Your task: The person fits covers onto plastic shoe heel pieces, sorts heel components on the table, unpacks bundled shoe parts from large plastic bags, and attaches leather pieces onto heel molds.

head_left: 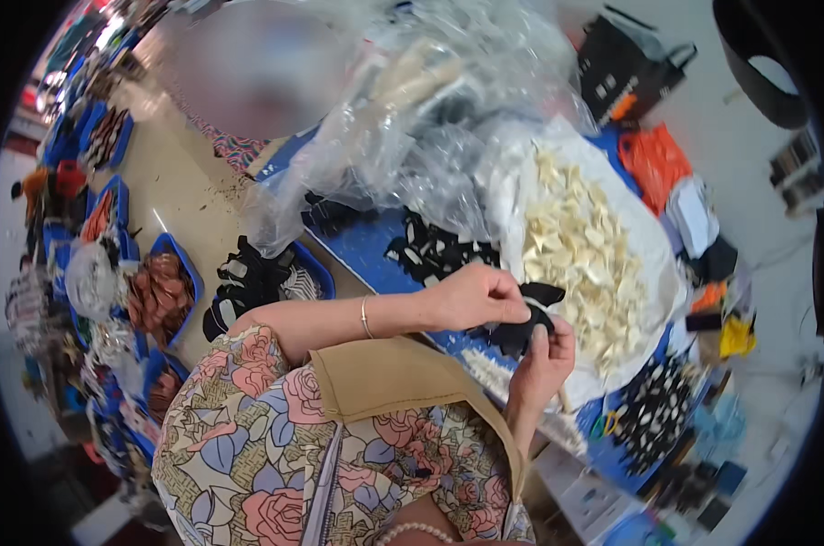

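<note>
Between my two hands is a small black fabric piece (544, 293) with a thin pale strip across it. My left hand (475, 298) pinches its left side with thumb and fingertips. From below and to the right, my right hand (544, 364) grips its lower edge, thumb against the fingers. Fingers partly hide the piece, so its full shape does not show. Just beyond my hands lies a heap of black pieces with pale patches (439, 250). Right of them, many cream-coloured folded pieces (580, 255) are spread on a white sheet (512, 173).
Crumpled clear plastic bags (421, 136) cover the far part of the blue table (375, 250). Scissors (605, 424) and another black-and-white heap (657, 405) lie at the right. Blue bins stand at the left, one with brown pieces (160, 296). A person sits across the table.
</note>
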A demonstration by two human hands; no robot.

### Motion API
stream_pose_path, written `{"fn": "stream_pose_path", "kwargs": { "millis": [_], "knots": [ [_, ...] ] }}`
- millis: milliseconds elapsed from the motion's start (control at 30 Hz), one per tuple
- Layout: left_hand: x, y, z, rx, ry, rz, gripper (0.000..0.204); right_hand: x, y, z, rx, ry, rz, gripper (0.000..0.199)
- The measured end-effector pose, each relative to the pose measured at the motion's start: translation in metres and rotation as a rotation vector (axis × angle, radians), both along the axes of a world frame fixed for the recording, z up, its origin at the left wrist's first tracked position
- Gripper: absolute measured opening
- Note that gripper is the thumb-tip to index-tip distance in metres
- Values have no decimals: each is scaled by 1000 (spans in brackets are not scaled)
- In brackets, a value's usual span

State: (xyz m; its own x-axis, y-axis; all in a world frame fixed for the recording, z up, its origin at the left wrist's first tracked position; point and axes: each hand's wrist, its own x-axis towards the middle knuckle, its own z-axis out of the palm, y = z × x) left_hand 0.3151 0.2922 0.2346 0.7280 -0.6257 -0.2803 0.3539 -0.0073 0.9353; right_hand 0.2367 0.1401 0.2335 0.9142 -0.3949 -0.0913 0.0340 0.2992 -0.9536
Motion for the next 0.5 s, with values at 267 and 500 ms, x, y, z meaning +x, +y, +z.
{"fn": "stream_pose_path", "kwargs": {
  "millis": [267,500],
  "knots": [
    [26,75,-5,-26,-243,150,20,53,66,8,-162,33,250,16],
    [75,178,-35,-102,-81,376,17,114,172,3,-196,102,469,21]
  ]
}}
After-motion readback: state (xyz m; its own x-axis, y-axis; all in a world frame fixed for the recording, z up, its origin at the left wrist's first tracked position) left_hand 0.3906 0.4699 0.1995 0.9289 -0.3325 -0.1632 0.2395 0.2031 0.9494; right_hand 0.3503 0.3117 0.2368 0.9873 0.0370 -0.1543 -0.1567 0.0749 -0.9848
